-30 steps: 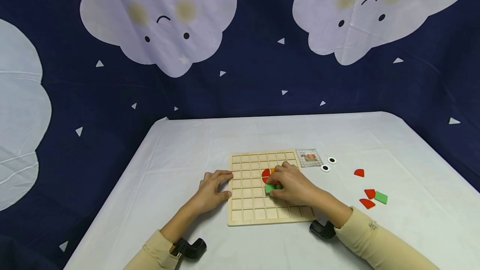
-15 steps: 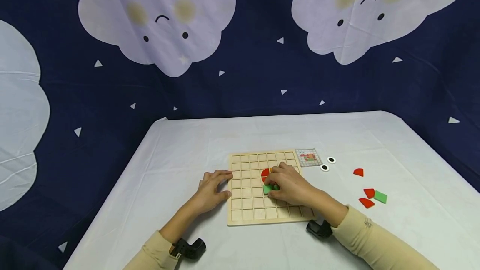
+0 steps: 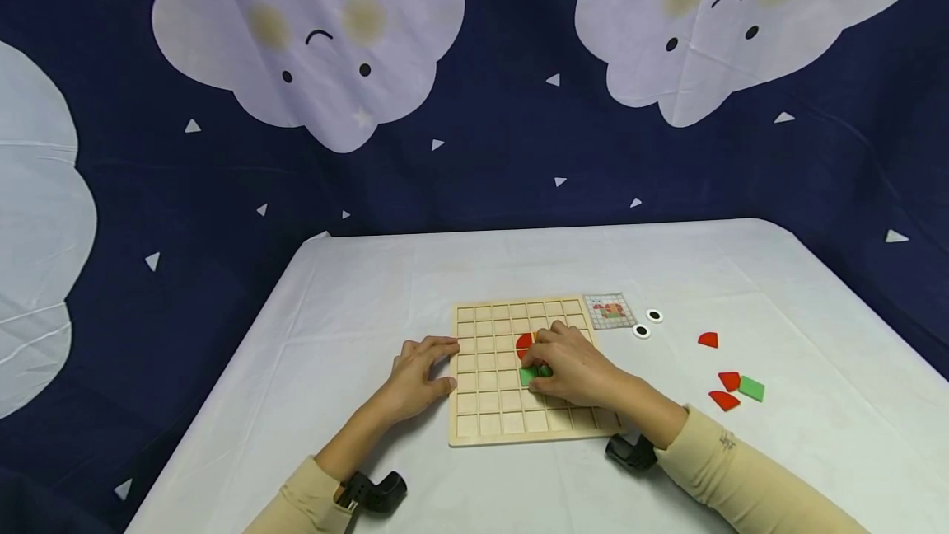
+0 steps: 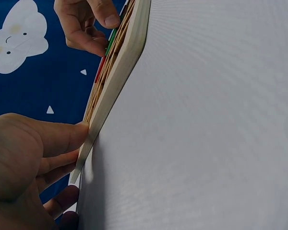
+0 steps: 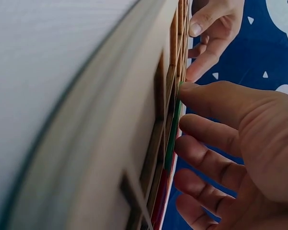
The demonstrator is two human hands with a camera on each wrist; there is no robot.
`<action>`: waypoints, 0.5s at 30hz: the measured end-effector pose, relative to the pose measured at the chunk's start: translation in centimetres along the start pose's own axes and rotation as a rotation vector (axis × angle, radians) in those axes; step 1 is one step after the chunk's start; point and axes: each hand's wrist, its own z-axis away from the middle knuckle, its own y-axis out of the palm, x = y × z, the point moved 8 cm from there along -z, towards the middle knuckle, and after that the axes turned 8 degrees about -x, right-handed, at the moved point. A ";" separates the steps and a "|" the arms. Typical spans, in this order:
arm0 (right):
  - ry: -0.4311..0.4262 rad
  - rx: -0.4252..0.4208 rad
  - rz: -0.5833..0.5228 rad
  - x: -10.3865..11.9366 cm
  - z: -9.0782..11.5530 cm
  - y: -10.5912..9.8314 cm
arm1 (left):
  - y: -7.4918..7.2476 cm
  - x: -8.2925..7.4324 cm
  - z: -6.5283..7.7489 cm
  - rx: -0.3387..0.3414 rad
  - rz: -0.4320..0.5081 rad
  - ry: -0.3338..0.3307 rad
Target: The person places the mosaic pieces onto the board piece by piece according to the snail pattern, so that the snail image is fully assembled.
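Note:
A wooden grid board (image 3: 485, 402) lies on the white table. Along its left edge rests my left hand (image 3: 418, 381), thumb and fingers spread and touching the rim. My right hand (image 3: 574, 365) is over the board's middle, with thumb and fingertips pinching a green tile (image 3: 528, 376) at the grid. In the right wrist view the thumb meets one end of the green tile (image 5: 173, 139). Just behind it sit red pieces (image 3: 523, 344) and a sliver of orange, partly hidden by the right hand. What lies under the palm cannot be seen.
A picture card (image 3: 610, 311) lies at the board's upper right corner, with two eye discs (image 3: 641, 331) beside it. Farther right are a red piece (image 3: 708, 340), two more red pieces (image 3: 724, 400) and a green rectangle (image 3: 751, 389). A dark cloud-print cloth (image 3: 504, 180) hangs behind the table.
My right hand has shifted slightly left with the green tile during the first half second, then stays nearly still. The left hand keeps its place at the board's edge.

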 end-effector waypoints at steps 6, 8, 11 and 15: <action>0.027 -0.015 -0.009 -0.3 0.2 -0.7 | 0.0 0.0 0.1 0.000 0.007 -0.001; 0.040 -0.033 0.000 -0.6 0.4 -1.2 | 0.0 0.0 0.1 0.000 0.010 -0.001; 0.065 -0.064 0.010 -1.5 1.1 -2.2 | 0.0 0.0 0.1 0.001 0.015 -0.002; 0.142 -0.103 0.011 -3.2 2.8 -3.9 | -0.1 0.0 0.1 0.001 0.015 -0.002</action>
